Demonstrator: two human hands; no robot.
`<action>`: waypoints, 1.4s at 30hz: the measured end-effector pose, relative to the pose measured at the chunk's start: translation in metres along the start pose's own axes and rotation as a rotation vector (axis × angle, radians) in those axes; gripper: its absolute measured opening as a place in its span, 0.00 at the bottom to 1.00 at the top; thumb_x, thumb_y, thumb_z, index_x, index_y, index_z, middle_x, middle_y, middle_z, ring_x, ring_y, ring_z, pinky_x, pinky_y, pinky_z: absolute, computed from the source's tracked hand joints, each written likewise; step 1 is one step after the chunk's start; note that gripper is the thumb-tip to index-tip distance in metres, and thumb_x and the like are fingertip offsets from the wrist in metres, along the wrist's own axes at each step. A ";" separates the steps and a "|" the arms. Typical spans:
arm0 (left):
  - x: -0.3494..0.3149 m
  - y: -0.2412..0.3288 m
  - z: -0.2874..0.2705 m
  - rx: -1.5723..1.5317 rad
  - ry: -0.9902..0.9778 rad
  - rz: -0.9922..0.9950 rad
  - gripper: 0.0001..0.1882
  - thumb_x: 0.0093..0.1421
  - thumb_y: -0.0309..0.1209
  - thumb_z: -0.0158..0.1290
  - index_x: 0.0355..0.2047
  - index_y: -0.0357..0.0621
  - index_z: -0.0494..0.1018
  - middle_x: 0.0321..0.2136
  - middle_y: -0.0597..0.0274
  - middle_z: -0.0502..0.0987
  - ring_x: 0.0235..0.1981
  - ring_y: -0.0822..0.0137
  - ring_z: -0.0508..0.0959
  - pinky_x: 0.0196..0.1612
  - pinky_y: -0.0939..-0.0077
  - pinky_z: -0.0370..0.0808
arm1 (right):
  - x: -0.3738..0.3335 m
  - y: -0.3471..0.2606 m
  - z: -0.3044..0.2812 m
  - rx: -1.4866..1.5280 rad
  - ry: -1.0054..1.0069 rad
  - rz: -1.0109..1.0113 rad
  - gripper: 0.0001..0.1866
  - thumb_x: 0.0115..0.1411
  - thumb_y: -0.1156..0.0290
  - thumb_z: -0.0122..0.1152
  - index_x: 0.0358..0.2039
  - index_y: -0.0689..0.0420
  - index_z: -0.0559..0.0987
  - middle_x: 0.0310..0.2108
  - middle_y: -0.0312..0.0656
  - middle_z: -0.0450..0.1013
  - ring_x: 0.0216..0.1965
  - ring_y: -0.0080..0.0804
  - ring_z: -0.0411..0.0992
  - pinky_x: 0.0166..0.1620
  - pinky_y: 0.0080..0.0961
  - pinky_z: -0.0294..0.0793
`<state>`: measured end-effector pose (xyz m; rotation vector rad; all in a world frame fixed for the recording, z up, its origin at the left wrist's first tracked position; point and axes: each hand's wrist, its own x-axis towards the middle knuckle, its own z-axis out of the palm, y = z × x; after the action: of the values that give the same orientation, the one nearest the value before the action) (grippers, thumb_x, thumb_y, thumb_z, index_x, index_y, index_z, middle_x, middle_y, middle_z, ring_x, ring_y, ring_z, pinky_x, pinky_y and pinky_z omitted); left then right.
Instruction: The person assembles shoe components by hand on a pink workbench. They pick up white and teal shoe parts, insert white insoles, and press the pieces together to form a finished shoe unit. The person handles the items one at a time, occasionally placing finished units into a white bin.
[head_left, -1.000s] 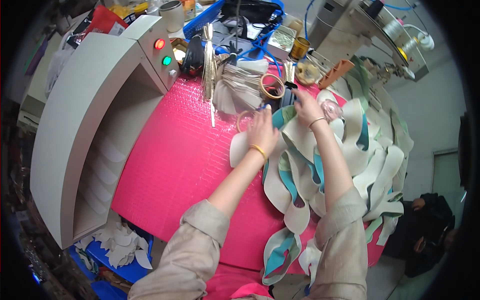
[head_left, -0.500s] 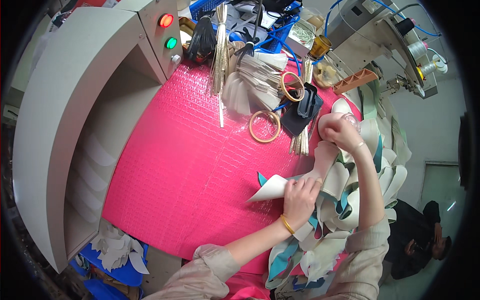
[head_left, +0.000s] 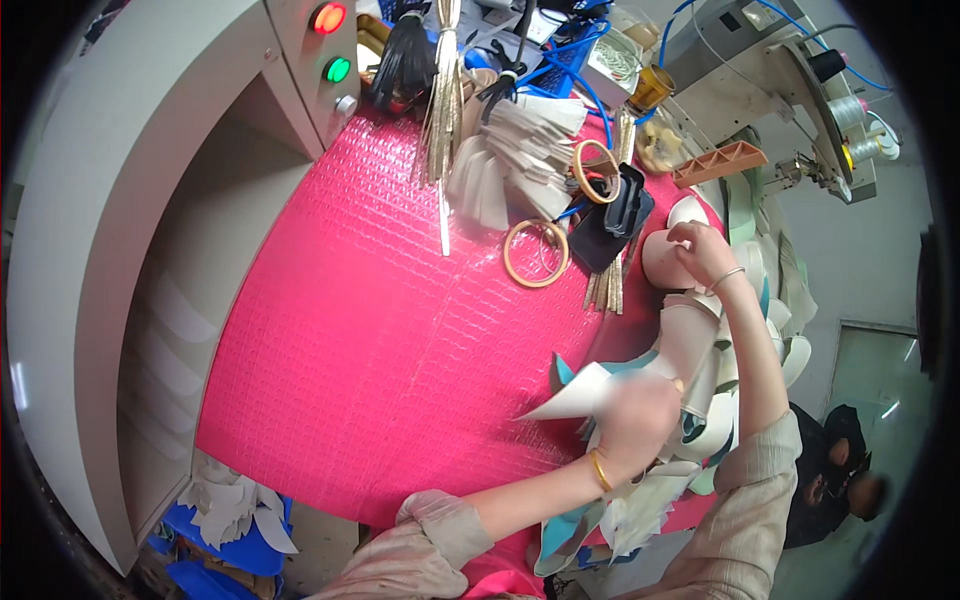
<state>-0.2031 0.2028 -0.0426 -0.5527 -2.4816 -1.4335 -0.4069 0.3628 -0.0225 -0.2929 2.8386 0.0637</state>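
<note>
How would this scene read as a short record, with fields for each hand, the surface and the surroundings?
Left hand: at a white piece with teal nearby; blurred, grip unclear
Right hand: at a cream curled piece; contact unclear
Surface: pink cover
Left side: grey machine with red light and green light
Far side: two tan rings, gold strips
Right background: person in dark clothing

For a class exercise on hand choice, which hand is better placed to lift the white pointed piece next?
Probably the left hand: it is at the white pointed piece; the right hand is farther off, by the curled pale piece.
</note>
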 end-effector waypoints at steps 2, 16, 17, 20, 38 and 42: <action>0.008 -0.015 0.001 -0.007 0.051 0.002 0.12 0.50 0.28 0.45 0.35 0.42 0.71 0.27 0.63 0.67 0.31 0.67 0.68 0.40 0.68 0.63 | 0.002 -0.001 -0.007 0.072 0.090 -0.029 0.10 0.47 0.70 0.53 0.30 0.57 0.78 0.30 0.48 0.73 0.34 0.45 0.72 0.40 0.35 0.71; -0.029 -0.198 -0.085 0.605 -0.038 -0.379 0.24 0.51 0.29 0.49 0.50 0.39 0.62 0.46 0.46 0.60 0.53 0.44 0.57 0.54 0.47 0.55 | 0.237 -0.011 -0.043 0.247 0.412 0.271 0.08 0.48 0.70 0.53 0.24 0.50 0.82 0.29 0.47 0.75 0.34 0.43 0.74 0.41 0.34 0.72; -0.027 -0.199 -0.082 0.615 -0.057 -0.378 0.25 0.50 0.29 0.49 0.50 0.39 0.62 0.46 0.46 0.59 0.53 0.43 0.56 0.54 0.45 0.54 | 0.255 -0.012 -0.037 -0.018 0.419 0.354 0.08 0.50 0.66 0.54 0.26 0.51 0.81 0.33 0.44 0.75 0.37 0.41 0.73 0.40 0.36 0.71; -0.025 -0.201 -0.081 0.655 -0.098 -0.394 0.25 0.50 0.29 0.49 0.50 0.38 0.62 0.46 0.44 0.58 0.54 0.41 0.54 0.54 0.42 0.53 | 0.280 -0.021 -0.022 -0.455 0.308 0.322 0.10 0.53 0.65 0.50 0.29 0.50 0.80 0.36 0.38 0.76 0.44 0.30 0.69 0.42 0.30 0.66; -0.023 -0.203 -0.079 0.654 -0.106 -0.388 0.24 0.50 0.30 0.48 0.49 0.37 0.63 0.46 0.45 0.59 0.53 0.40 0.56 0.54 0.42 0.54 | 0.301 -0.007 -0.031 0.007 0.328 0.462 0.11 0.50 0.68 0.52 0.34 0.53 0.79 0.37 0.49 0.74 0.41 0.44 0.72 0.44 0.37 0.71; -0.023 -0.203 -0.080 0.666 -0.109 -0.388 0.24 0.50 0.30 0.48 0.49 0.37 0.63 0.46 0.45 0.59 0.53 0.40 0.56 0.54 0.42 0.54 | 0.308 -0.004 -0.028 -0.055 0.137 0.387 0.13 0.50 0.70 0.54 0.37 0.57 0.78 0.40 0.49 0.73 0.43 0.43 0.72 0.44 0.36 0.71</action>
<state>-0.2688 0.0371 -0.1701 -0.0134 -3.0329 -0.5812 -0.7029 0.2972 -0.0837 0.2549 2.9917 0.2086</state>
